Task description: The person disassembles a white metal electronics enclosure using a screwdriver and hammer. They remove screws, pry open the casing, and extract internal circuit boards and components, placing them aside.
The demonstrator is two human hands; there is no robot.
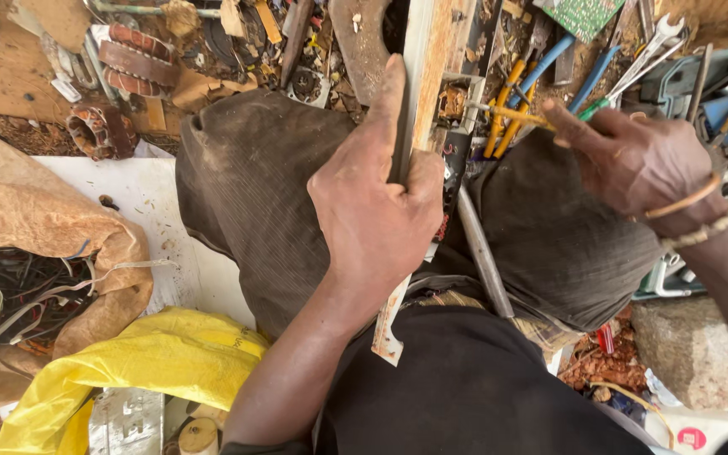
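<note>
Head view, item one: my left hand (377, 211) is clamped round a long metal strip (419, 93), thumb laid flat up its face, the strip running from between my knees up into the tool heap and its chipped lower end showing below my wrist. Item two: my right hand (634, 164), right of the strip, has its fingers together, pinching the tip of a yellow-handled tool (511, 114); which tool it is I cannot tell. To do this well, I judge the strip wants a firm, square grip, braced against my trousers (254, 194), while the right hand draws the tool free without snagging its neighbours. Surroundings, taken from the strip: spanners (650, 46) up and right, a green circuit board (583, 13) above, copper coils (99, 131) far left, a sack of wires (18, 295) lower left, a yellow bag (153, 362) below that, a stone (688, 354) lower right. Bare earth ground, outdoors by the look.
</note>
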